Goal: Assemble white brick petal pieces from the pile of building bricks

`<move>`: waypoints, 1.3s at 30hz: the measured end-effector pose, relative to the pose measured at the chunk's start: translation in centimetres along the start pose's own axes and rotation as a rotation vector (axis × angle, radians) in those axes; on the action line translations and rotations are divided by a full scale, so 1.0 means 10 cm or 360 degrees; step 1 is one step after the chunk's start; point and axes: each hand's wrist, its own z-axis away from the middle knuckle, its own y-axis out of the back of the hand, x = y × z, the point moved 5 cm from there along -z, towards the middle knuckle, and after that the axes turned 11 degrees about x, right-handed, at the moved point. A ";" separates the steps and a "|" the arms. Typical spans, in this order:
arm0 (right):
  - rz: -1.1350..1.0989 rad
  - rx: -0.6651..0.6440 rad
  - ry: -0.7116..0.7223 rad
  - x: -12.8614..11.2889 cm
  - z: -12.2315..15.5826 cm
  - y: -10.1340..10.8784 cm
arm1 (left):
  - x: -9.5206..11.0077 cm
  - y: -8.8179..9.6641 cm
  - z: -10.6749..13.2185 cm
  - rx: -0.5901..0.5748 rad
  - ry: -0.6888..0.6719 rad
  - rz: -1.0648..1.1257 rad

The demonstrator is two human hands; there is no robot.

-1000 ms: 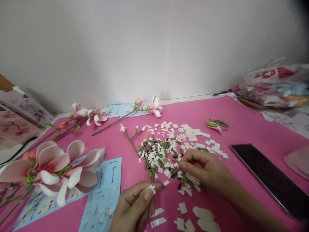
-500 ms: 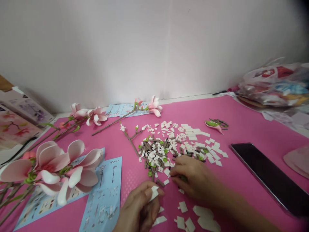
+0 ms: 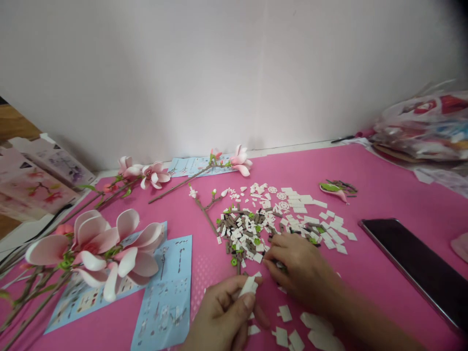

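The left hand (image 3: 223, 317) has moved its white plate (image 3: 248, 286) closer to the right hand (image 3: 302, 275) than a second ago, and its fingers (image 3: 245, 301) pinch this plate in a narrow grip. The right hand has come down to the near edge of the brick pile (image 3: 252, 229). Its fingers (image 3: 271, 265) are curled narrow there, but one cannot tell if they hold a piece. Loose white plates (image 3: 284, 313) lie on the pink mat (image 3: 387, 195) on the near side of the pile. Left of the pile are a blue instruction sheet (image 3: 164, 292) and a large magnolia (image 3: 109, 248), and to the right is a black phone (image 3: 409, 258). Beyond the pile lies a thin brick branch (image 3: 197, 173).
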 end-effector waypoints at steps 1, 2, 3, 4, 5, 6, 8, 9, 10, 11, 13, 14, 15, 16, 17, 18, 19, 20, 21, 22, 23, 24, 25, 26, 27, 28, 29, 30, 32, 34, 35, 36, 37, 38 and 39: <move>-0.0096 0.0035 -0.0029 0.00 -0.01 0.04 | -0.02 0.01 -0.01 0.0013 -0.0005 0.0052; -0.0237 0.0047 -0.0073 -0.01 -0.02 0.08 | -0.03 0.01 -0.01 0.0030 -0.0003 0.0093; -0.0410 0.0033 -0.0127 -0.02 -0.03 0.10 | -0.05 0.01 -0.02 0.0041 0.0007 0.0113; -0.0592 0.0000 -0.0175 -0.04 -0.03 0.13 | -0.05 0.00 -0.02 0.0045 0.0018 0.0114; -0.0756 -0.0039 -0.0210 -0.06 -0.03 0.14 | -0.05 -0.01 -0.02 0.0048 0.0019 0.0101; -0.0883 -0.0079 -0.0227 -0.09 -0.03 0.15 | -0.03 -0.01 -0.02 0.0059 0.0001 0.0093; -0.1013 -0.0126 -0.0217 -0.16 -0.03 0.16 | -0.01 -0.03 -0.01 0.0076 -0.0031 0.0093; -0.1035 -0.0133 -0.0206 -0.18 -0.03 0.15 | 0.00 -0.03 -0.01 0.0079 -0.0037 0.0101; -0.1046 -0.0135 -0.0205 -0.20 -0.02 0.14 | 0.01 -0.04 0.00 0.0079 -0.0042 0.0116; -0.1053 -0.0128 -0.0211 -0.21 -0.02 0.13 | 0.01 -0.04 0.00 0.0071 -0.0050 0.0129; -0.1060 -0.0089 -0.0224 -0.22 -0.02 0.11 | 0.03 -0.06 0.01 0.0051 -0.0085 0.0121; -0.1059 -0.0071 -0.0225 -0.22 -0.02 0.11 | 0.05 -0.06 0.02 0.0048 -0.0109 0.0103; -0.1050 -0.0055 -0.0224 -0.23 -0.02 0.10 | 0.06 -0.07 0.02 0.0048 -0.0128 0.0075; -0.1036 -0.0040 -0.0223 -0.23 -0.02 0.10 | 0.08 -0.07 0.03 0.0048 -0.0137 0.0037; -0.1017 -0.0025 -0.0225 -0.24 -0.02 0.10 | 0.10 -0.08 0.03 0.0050 -0.0141 0.0004; -0.0996 -0.0010 -0.0226 -0.25 -0.01 0.09 | 0.11 -0.08 0.04 0.0055 -0.0147 -0.0028; -0.0978 0.0005 -0.0225 -0.26 -0.01 0.09 | 0.13 -0.07 0.04 0.0064 -0.0155 -0.0068; -0.0964 0.0021 -0.0223 -0.27 -0.01 0.09 | 0.14 -0.07 0.05 0.0075 -0.0162 -0.0125; -0.0955 0.0034 -0.0218 -0.28 -0.01 0.08 | 0.15 -0.05 0.05 0.0095 -0.0169 -0.0200; -0.0954 0.0037 -0.0209 -0.29 0.00 0.08 | 0.16 -0.04 0.05 0.0121 -0.0178 -0.0289; -0.0957 0.0042 -0.0197 -0.30 0.00 0.07 | 0.17 -0.02 0.05 0.0148 -0.0191 -0.0386; -0.0962 0.0043 -0.0188 -0.31 0.01 0.06 | 0.18 -0.01 0.05 0.0170 -0.0204 -0.0478; -0.0966 0.0040 -0.0181 -0.31 0.01 0.06 | 0.19 0.00 0.05 0.0182 -0.0219 -0.0550; -0.0970 0.0033 -0.0174 -0.32 0.02 0.05 | 0.19 0.00 0.05 0.0189 -0.0233 -0.0600; -0.0974 0.0024 -0.0167 -0.32 0.03 0.04 | 0.20 0.00 0.05 0.0190 -0.0244 -0.0634; -0.0977 0.0014 -0.0158 -0.32 0.03 0.04 | 0.21 0.00 0.05 0.0183 -0.0252 -0.0658; -0.0978 0.0007 -0.0149 -0.31 0.04 0.04 | 0.22 -0.01 0.06 0.0176 -0.0261 -0.0676; -0.0979 0.0001 -0.0135 -0.31 0.04 0.04 | 0.23 -0.01 0.06 0.0171 -0.0274 -0.0695; -0.0979 0.0000 -0.0106 -0.31 0.05 0.05 | 0.24 -0.01 0.07 0.0166 -0.0315 -0.0741; -0.0979 0.0003 -0.0095 -0.32 0.05 0.07 | 0.26 -0.02 0.08 0.0161 -0.0356 -0.0776; -0.0981 0.0003 -0.0095 -0.32 0.05 0.08 | 0.27 -0.02 0.08 0.0160 -0.0370 -0.0793; -0.0985 -0.0004 -0.0098 -0.32 0.05 0.08 | 0.28 -0.02 0.09 0.0160 -0.0383 -0.0814; -0.0989 -0.0008 -0.0101 -0.33 0.05 0.09 | 0.28 -0.02 0.09 0.0162 -0.0388 -0.0839; -0.0990 -0.0017 -0.0106 -0.33 0.05 0.09 | 0.29 -0.02 0.10 0.0171 -0.0388 -0.0868; -0.0988 -0.0029 -0.0112 -0.33 0.05 0.09 | 0.30 -0.03 0.10 0.0184 -0.0389 -0.0899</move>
